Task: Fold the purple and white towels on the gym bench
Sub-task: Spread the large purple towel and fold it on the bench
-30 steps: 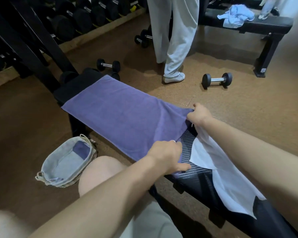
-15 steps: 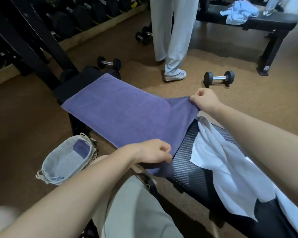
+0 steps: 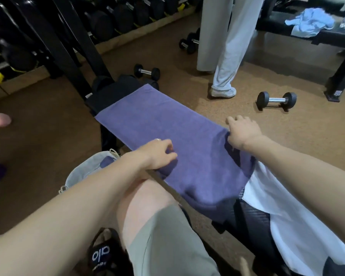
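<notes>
Carried further up the gym bench (image 3: 112, 92) since a second ago: purple towel (image 3: 157, 124), near end doubled over, evidently to halve it. Left hand (image 3: 157, 154) and right hand (image 3: 242, 132) each pinch a corner. Nap smooth, fold soft. White towel (image 3: 287, 222) lies rumpled alongside, unfolded.

So the flat terry towel (image 3: 167, 132) both hands are gripping is a dusty purple, no pattern. Right behind the right hand's grip, the thin smooth cloth towel (image 3: 287, 226) is plain white. The padded bench (image 3: 253, 222) under it is black with a fine carbon-weave texture. Just below the left hand's grip, the soft fabric-lined basket (image 3: 82, 172) is pale grey with a purple patch.
</notes>
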Available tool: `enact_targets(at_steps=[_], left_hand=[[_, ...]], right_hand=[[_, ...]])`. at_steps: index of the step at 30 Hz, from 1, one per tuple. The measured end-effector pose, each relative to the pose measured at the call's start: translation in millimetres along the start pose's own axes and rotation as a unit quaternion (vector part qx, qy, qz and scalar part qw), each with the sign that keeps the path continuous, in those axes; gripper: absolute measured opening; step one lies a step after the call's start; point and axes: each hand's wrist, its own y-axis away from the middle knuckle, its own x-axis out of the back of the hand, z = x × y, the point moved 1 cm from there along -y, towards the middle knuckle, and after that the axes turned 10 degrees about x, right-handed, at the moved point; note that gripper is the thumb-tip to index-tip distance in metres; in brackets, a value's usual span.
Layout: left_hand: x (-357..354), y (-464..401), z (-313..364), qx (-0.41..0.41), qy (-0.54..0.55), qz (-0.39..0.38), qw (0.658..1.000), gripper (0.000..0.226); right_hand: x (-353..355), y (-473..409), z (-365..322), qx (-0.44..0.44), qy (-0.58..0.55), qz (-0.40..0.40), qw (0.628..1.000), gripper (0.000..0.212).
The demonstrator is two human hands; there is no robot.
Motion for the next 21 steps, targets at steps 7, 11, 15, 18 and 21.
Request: enact_targets(at_steps=[7, 11, 15, 18, 21], left_hand=[[34, -43, -91, 0.191, 0.211, 0.082, 0.955, 0.067], [47, -74, -132, 0.242, 0.321, 0.118, 0.908, 0.07], [57, -108, -173, 0.293, 0.424, 0.161, 0.842, 0.067], [61, -136, -199, 0.311, 0.516, 0.178, 0.778, 0.046], [65, -155, -214, 0.314, 0.527, 0.187, 0.768, 0.033]], right_hand=[[5, -79, -86, 0.093, -0.236, -0.001, 0.967, 0.054], [12, -145, -132, 0.123, -0.252, 0.009, 0.96, 0.055], [16, -216, -167, 0.134, -0.273, 0.04, 0.952, 0.051], [19, -264, -193, 0.135, -0.295, 0.069, 0.943, 0.045], [19, -301, -209, 0.126, -0.328, 0.059, 0.934, 0.041]])
